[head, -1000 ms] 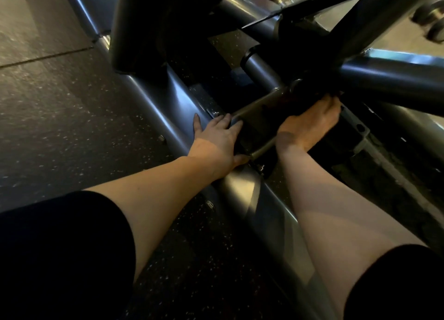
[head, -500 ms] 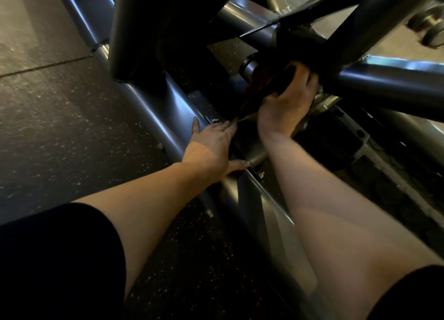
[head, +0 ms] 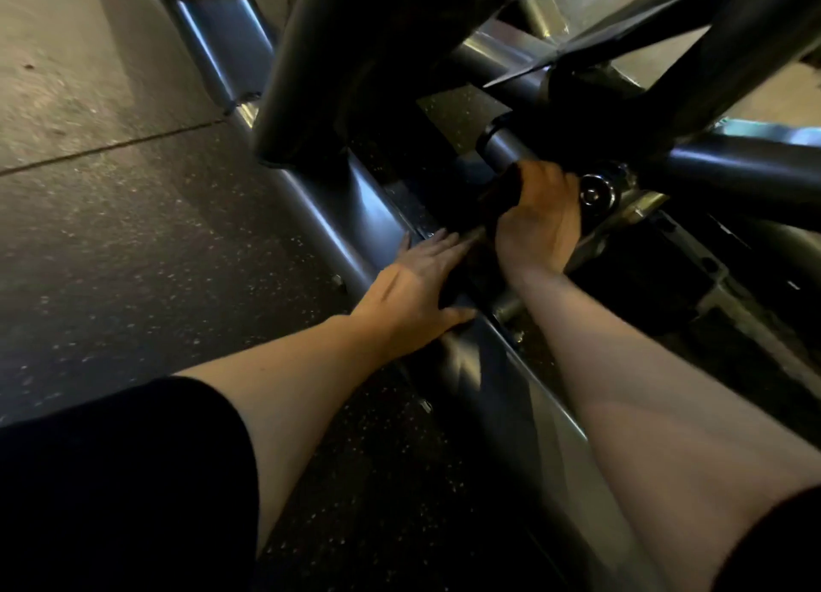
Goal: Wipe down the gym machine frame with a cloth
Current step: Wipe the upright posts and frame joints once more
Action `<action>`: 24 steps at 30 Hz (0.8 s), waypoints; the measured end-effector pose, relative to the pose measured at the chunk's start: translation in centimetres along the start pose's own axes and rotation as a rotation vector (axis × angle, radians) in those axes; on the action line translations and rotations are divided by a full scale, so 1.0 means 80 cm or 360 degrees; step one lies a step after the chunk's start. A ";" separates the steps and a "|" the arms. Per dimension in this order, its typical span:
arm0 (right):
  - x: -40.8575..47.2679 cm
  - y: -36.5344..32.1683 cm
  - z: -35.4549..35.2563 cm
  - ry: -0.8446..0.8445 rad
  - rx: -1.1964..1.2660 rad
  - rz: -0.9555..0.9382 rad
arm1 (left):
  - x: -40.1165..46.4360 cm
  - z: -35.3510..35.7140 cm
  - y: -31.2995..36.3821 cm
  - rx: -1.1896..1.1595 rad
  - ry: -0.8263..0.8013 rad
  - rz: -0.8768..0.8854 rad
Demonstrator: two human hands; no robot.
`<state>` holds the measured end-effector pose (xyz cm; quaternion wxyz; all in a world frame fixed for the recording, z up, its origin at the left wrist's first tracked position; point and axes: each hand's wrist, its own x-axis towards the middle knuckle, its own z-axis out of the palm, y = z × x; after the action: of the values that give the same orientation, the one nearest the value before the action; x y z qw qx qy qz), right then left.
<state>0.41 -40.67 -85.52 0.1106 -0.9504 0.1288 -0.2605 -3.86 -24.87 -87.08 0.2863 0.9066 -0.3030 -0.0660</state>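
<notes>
my right hand (head: pixel 535 222) grips the dark cloth (head: pixel 500 200), so i should press firmly around the frame tube (head: pixel 504 145), left hand (head: pixel 413 289) flat, bracing.

- I can read no text, label, brand, number or sign anywhere here; the scene is dim and the metal unmarked.

Black short sleeves (head: pixel 111 480), bare forearms, no gloves on hands (head: pixel 413 289)
</notes>
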 end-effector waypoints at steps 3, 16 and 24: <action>-0.036 -0.065 0.012 -0.0095 0.0670 0.0238 | -0.033 -0.013 -0.038 0.0245 0.0606 -0.0146; -0.025 -0.196 0.062 -0.0751 0.0758 0.0225 | -0.026 -0.034 -0.101 -0.0624 0.0391 -0.0985; 0.010 -0.205 0.083 -0.0580 0.0928 0.0403 | -0.011 -0.038 -0.117 -0.0955 0.0162 -0.1324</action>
<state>7.57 -24.53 -86.17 0.4293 -0.8863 0.1441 -0.0967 1.09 -16.80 -89.84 0.4978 0.8304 0.1298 -0.2140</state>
